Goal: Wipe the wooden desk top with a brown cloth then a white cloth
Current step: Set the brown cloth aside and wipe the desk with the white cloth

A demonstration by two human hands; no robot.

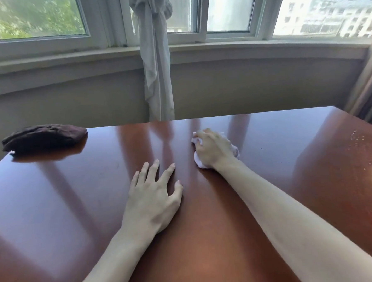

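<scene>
White cloth under the right hand on the desk top, brown cloth set aside at the far left corner.

The white cloth [200, 161] lies bunched on the glossy wooden desk top [278, 157], past its middle; the right hand [213, 149] covers it, fingers curled round it and gripping. The left hand [151, 198] rests flat on the wood nearer the person, fingers straight and spread, holding nothing. The brown cloth [43, 137] sits folded at the far left corner, well apart from both hands. Pale specks [366, 141] dot the right edge. Beyond hang a knotted grey curtain [156, 62] and windows [36, 19].
</scene>
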